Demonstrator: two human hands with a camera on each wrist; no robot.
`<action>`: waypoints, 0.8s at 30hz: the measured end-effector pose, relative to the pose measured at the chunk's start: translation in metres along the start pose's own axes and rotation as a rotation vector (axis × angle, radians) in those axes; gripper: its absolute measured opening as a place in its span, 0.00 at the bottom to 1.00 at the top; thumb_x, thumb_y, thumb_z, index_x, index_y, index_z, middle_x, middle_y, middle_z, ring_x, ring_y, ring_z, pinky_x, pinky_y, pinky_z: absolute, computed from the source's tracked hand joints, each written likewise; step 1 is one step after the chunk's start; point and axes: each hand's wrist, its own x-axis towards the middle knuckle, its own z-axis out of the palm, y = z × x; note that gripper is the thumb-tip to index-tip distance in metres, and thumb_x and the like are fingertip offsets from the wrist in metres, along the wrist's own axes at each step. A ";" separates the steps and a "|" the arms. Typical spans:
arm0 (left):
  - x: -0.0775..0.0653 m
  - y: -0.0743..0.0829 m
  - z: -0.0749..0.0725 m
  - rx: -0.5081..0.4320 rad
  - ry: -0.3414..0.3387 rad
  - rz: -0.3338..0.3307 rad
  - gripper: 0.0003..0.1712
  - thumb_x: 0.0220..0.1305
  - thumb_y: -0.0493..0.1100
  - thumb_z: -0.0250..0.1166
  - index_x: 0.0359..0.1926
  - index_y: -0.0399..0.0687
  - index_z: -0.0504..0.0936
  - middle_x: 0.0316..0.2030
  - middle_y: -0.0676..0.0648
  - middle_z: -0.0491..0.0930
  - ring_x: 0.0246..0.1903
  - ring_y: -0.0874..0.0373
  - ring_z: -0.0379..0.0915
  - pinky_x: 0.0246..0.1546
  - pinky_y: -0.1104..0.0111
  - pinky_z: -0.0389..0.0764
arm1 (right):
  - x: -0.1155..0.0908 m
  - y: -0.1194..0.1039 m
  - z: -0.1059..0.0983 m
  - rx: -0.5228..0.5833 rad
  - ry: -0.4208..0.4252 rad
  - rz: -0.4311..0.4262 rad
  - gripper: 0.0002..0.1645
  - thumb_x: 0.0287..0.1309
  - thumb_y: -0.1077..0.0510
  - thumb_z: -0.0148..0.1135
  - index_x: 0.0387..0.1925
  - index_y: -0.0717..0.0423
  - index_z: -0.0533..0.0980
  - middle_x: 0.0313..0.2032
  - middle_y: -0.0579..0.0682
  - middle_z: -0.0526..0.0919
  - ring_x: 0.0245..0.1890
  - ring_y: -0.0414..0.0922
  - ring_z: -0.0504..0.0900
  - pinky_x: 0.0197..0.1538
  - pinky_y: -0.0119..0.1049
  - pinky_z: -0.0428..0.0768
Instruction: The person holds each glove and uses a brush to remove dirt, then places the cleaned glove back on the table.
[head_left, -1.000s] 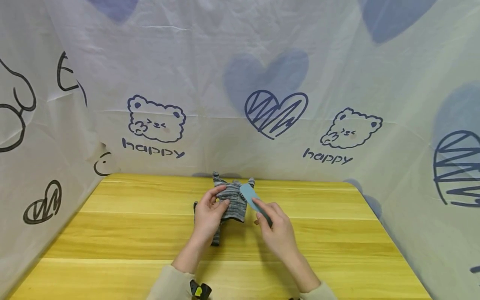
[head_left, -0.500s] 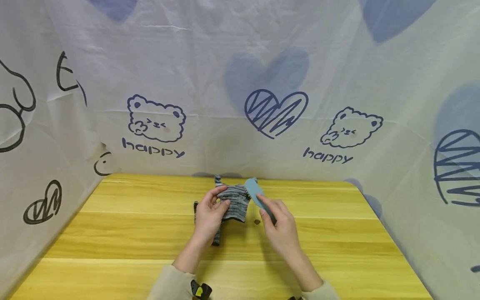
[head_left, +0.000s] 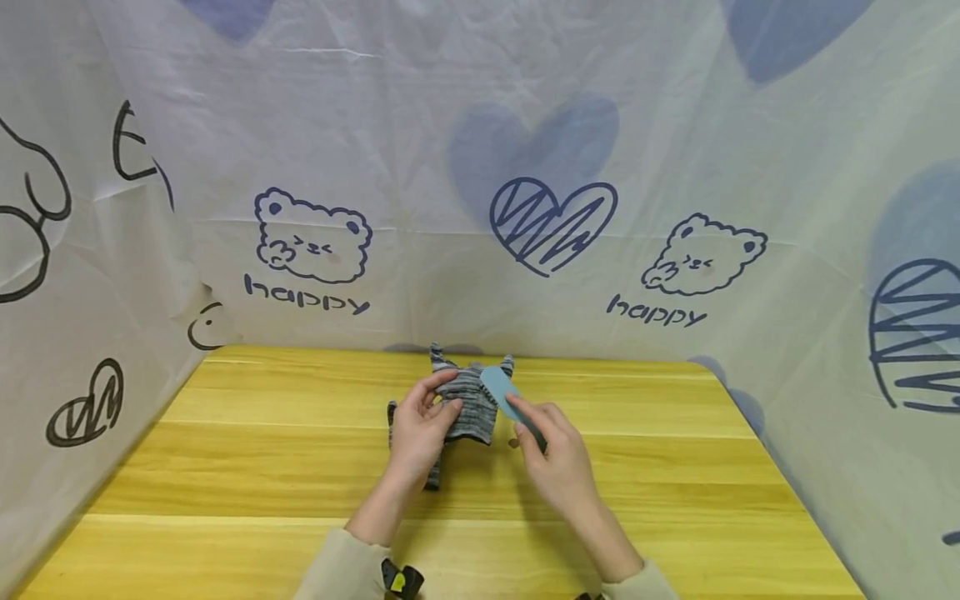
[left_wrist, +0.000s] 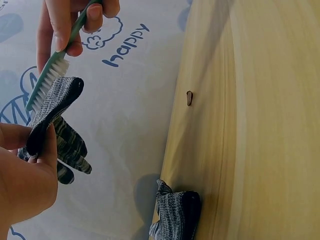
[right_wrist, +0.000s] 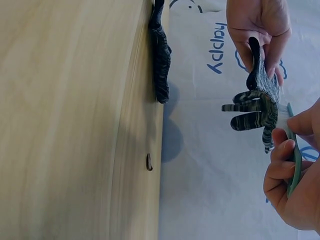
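My left hand [head_left: 417, 427] pinches a grey-and-black knitted glove [head_left: 471, 410] by its cuff side, thumb in front, and holds it raised off the table. In the right wrist view the fingers of this glove [right_wrist: 250, 119] hang loose, pointing away from the palm. My right hand [head_left: 557, 457] grips a light blue-green brush [head_left: 498, 388] by its handle, index finger stretched along the back. White bristles [left_wrist: 52, 78] lie against the glove's knitted face, as the left wrist view shows. A second glove of the same knit [head_left: 432, 477] rests on the table, partly hidden behind my left hand.
The wood-grain table [head_left: 675, 483] spreads around both hands. A small brown object [left_wrist: 189, 98] lies on it, below the brush. A pale cloth [head_left: 420, 275] with hearts and bear drawings stands behind the table and along both sides.
The brush went to the glove's right edge half a second ago and is now back to the left over its face. My left hand keeps its hold on the glove, almost still.
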 end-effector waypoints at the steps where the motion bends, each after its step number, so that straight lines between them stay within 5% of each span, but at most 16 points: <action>1: 0.000 0.000 0.000 0.000 -0.001 0.000 0.25 0.71 0.27 0.63 0.67 0.41 0.76 0.75 0.43 0.67 0.42 0.61 0.81 0.36 0.76 0.79 | 0.000 0.000 0.000 -0.004 0.000 0.007 0.26 0.67 0.67 0.66 0.64 0.50 0.81 0.43 0.49 0.83 0.29 0.36 0.79 0.28 0.29 0.78; 8: 0.000 -0.001 -0.002 0.001 -0.001 0.001 0.25 0.71 0.28 0.63 0.67 0.40 0.76 0.75 0.43 0.65 0.52 0.56 0.80 0.42 0.76 0.80 | 0.001 0.000 -0.002 -0.004 0.001 0.039 0.26 0.67 0.66 0.66 0.64 0.48 0.81 0.43 0.48 0.84 0.29 0.36 0.78 0.28 0.30 0.77; 19: 0.002 -0.003 -0.003 -0.002 0.010 -0.011 0.25 0.71 0.27 0.63 0.67 0.40 0.76 0.74 0.43 0.67 0.44 0.60 0.80 0.39 0.75 0.79 | 0.005 0.006 -0.007 0.010 0.128 -0.056 0.27 0.67 0.68 0.65 0.65 0.50 0.80 0.44 0.54 0.85 0.37 0.44 0.80 0.35 0.40 0.81; 24: 0.002 -0.002 -0.003 -0.006 0.005 -0.010 0.25 0.71 0.27 0.62 0.67 0.40 0.76 0.74 0.43 0.67 0.39 0.63 0.78 0.37 0.75 0.78 | 0.005 0.008 -0.009 -0.002 0.121 -0.010 0.28 0.66 0.69 0.66 0.65 0.50 0.81 0.45 0.54 0.85 0.38 0.45 0.80 0.37 0.42 0.82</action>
